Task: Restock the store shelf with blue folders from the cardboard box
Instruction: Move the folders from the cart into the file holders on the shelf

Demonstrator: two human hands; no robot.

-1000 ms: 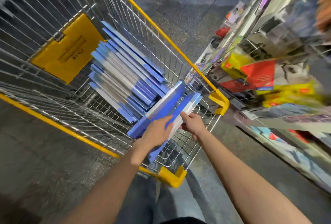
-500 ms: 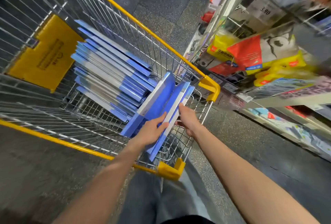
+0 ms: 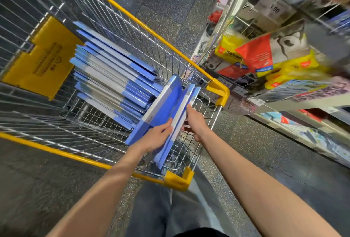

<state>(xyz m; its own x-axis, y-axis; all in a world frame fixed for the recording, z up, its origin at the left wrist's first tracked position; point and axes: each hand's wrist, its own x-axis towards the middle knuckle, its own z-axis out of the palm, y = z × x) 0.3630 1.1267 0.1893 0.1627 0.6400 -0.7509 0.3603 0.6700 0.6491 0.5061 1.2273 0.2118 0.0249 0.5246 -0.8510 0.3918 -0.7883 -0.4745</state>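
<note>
Looking down into a wire shopping cart (image 3: 217,87) with yellow rails, drawn up just beside a store shelf (image 3: 284,107) on the right. Reaching into the cart's near corner with both bare forearms. Gripping with the left hand (image 3: 157,139) a pair of upright blue folders (image 3: 166,104), fingers curled over the edge and lying on the blue face between the two. Holding the same pair from the right side with the right hand (image 3: 196,121), thumb laid up along the white edge of the right-hand folder, fingertips curled in underneath and mostly hidden. Both folders set on edge inside the basket, tilted away from the camera, tops fanned slightly apart, close to the cart's right wall. Just beyond and touching them, a slanted stack of blue folders (image 3: 113,77) with white and clear bands, lying flat across the middle of the basket. At the far left, a yellow plastic flap (image 3: 39,66) with printed text against the wire end wall. On the shelf, hanging yellow and red packets (image 3: 253,54), blurred, below a price tag (image 3: 274,9) reading 3.90. Underneath it all, a dark speckled floor (image 3: 170,5), and grey trousers (image 3: 151,210) between the forearms.
</note>
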